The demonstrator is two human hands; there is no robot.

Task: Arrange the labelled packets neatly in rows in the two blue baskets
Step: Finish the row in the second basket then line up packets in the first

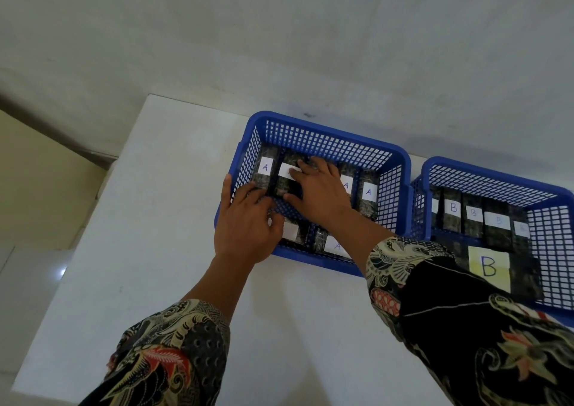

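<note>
Nearest us, at six o'clock, both patterned sleeves (174, 353) reach forward over the white table (149, 219). Just beyond, our left hand (245, 222) hooks over the near-left rim of the left basket (329, 132), thumb outside the wall, fingers curled in among the packets; whether they pinch anything we cannot tell. At one o'clock from it, our right hand (320, 191) lies spread and flat on the second packet (287, 177), fingers across its white label, pressing rather than gripping. Farther back, the A packets (265, 169) stand in a row along the far wall, with two more at the right end (368, 196) and loose ones by the near wall (332, 244). Off at three o'clock, the right basket (497, 176) holds its B packets (473, 216) lined up already, plus a larger yellow B card (489, 267).

We judge the step to be squaring the back A row. Next, the near A packets need lifting and setting as a second row.
</note>
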